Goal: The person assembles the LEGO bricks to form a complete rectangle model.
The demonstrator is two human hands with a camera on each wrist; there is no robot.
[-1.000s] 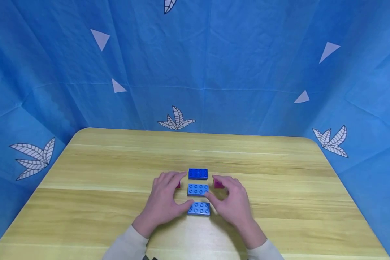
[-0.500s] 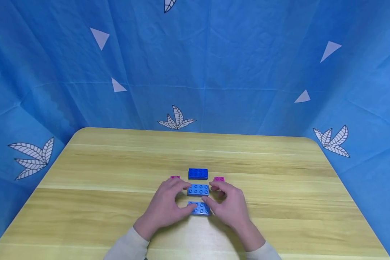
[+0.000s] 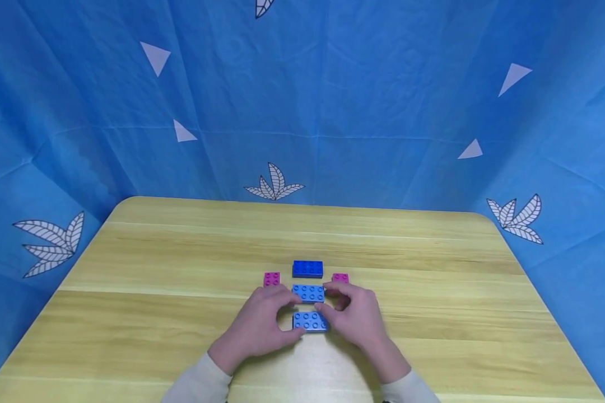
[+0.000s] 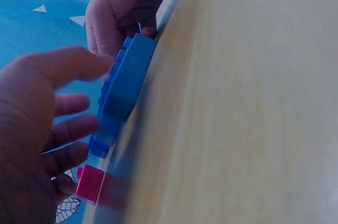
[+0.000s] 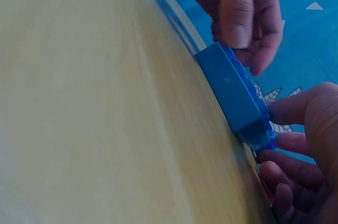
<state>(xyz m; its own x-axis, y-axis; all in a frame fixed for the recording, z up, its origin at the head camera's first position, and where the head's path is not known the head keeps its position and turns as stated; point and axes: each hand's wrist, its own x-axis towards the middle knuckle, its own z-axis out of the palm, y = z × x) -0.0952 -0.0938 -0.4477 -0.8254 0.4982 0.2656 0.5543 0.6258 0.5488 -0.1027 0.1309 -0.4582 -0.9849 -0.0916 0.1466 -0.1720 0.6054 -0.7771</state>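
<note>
Three blue toy building bricks lie in a column: a dark blue brick (image 3: 307,269) at the back, a mid-blue brick (image 3: 308,293) between, and a lighter blue brick (image 3: 310,321) nearest me. My left hand (image 3: 262,322) curves loosely at their left; its thumb (image 4: 97,67) is at the nearest brick's front left, its forefinger over the middle brick's front edge. On the other side my right hand (image 3: 355,313) has its thumb (image 5: 282,109) by the nearest brick's back right corner and fingertips at the middle brick's right end. The fingers of both hands are spaced apart, gripping nothing.
A small pink brick (image 3: 271,279) lies just beyond my left hand. Another pink brick (image 3: 340,277) sits behind my right hand, partly hidden. The wooden table (image 3: 181,252) reaches back to a blue patterned cloth (image 3: 383,101).
My left fingers have drawn toward me, uncovering the left pink brick, while the left thumb has moved to the nearest brick's front edge. My right fingers have also drawn slightly nearer. The nearest brick has shifted slightly.
</note>
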